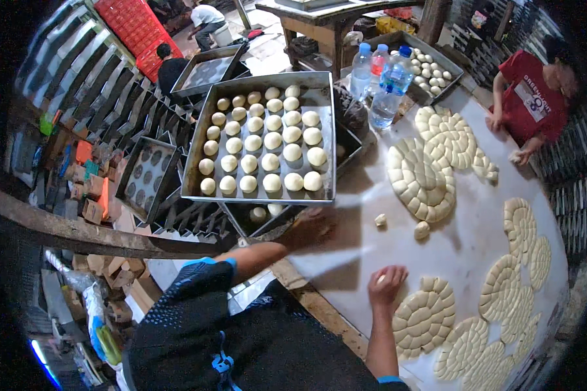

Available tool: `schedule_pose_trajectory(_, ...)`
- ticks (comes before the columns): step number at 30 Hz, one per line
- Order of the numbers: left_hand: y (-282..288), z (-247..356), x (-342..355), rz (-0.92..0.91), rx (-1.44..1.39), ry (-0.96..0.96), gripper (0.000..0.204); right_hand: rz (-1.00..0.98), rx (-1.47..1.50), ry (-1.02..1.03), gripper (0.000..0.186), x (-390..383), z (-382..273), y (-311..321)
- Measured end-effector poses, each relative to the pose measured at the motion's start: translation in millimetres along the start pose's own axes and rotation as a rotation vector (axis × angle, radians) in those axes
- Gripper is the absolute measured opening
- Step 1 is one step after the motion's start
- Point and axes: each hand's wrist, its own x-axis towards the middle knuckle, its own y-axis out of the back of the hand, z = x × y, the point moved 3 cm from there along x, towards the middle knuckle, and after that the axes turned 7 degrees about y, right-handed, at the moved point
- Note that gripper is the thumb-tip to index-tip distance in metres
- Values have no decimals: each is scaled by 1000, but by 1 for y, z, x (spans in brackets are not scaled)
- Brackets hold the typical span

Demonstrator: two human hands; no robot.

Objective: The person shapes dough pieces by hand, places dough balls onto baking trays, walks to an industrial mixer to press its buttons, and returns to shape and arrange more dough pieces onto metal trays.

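Head view: a metal tray of dough balls beside the table.
Curled right hand, shadowed left hand: grips unclear; plastic bottles stand beyond.

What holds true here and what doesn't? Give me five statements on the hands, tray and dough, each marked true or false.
1. The shallow grey metal tray holds round pale dough balls. True.
2. The person's left hand is at the tray's far edge. False: it is by the near edge.
3. The person's right hand is at the smooth white tabletop. True.
4. The large pale oval of segmented dough nearest the right hand lies in the tray. False: it lies on the tabletop.
5. Someone in a dark red shirt is at the tabletop's right side. True.
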Motion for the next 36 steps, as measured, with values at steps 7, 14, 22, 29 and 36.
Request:
schedule_pose_trajectory(7, -102, 12, -59, -584, -421, 321, 31, -93, -84, -132, 8, 2, -79, -16)
schedule_pose_trajectory(14, 47, -5, -63, -1281, -571, 255, 53, 134, -342, -396, 10, -9, 4, -14)
schedule_pose_trajectory(22, 183, -70, 27, -823, -1021, -384, 36, 78, -213, -355, 13, -21, -73, -36)
schedule_pose_trajectory(29, 236, -175, 136, -543, -642, -120, 30, -60, 689, -1278, 28, -24, -56, 46)
schedule_pose_trajectory(36, 90, -276, 255, -148, 80, -56, 31, 83, 589, -388, 25, 225, -183, 34)
